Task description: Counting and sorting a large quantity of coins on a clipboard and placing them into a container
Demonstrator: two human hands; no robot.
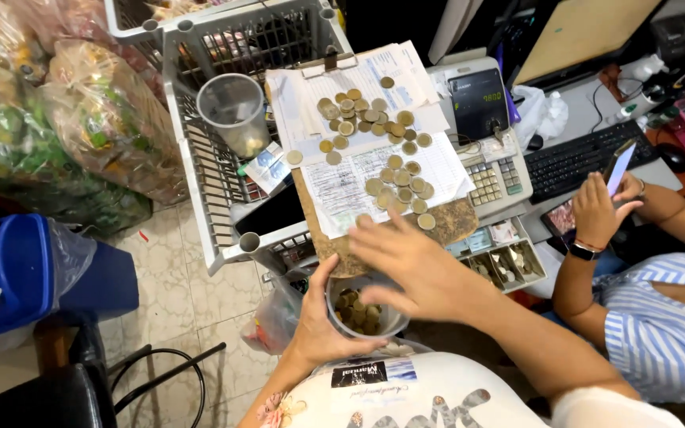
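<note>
My left hand [319,321] wraps a clear plastic cup [365,307] of dull coins just under the clipboard's [334,246] edge; my right hand [414,265], fingers spread, hovers above; sweeping goes best with the rim held tight against the board; beyond, round brassy coins [378,150] lie on smooth paper.

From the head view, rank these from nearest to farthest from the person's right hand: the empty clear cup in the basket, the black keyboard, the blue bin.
From the right hand:
1. Empty clear cup, up and to the left, in the white basket.
2. Black keyboard, up and to the right on the desk; nearly as close as the cup.
3. Blue bin, far left on the floor.
</note>
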